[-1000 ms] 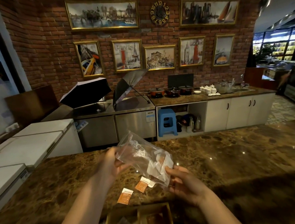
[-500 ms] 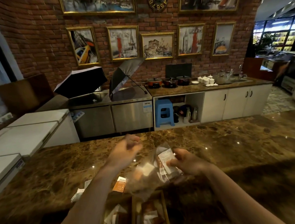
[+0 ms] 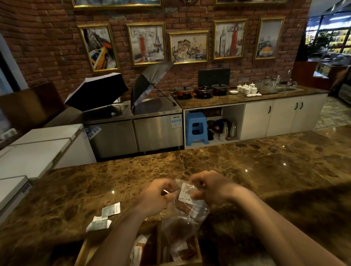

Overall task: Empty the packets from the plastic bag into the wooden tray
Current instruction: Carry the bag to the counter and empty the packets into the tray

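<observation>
A blue stool [image 3: 196, 128] is tucked under the far counter [image 3: 249, 97]; two open umbrellas [image 3: 97, 88] are laid beside three pots [image 3: 203, 90].

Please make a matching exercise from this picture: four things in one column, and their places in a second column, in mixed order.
1. plastic bag
2. wooden tray
3. teal packets
4. blue stool

A. in the open cabinet under the back counter
B. loose on the marble counter, left of the arms
C. held above the tray
D. at the counter's near edge

Pairs: 1-C, 2-D, 3-B, 4-A

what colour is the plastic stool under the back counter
Light blue. The stool shows clearly in the head view, in the open cabinet bay.
</observation>
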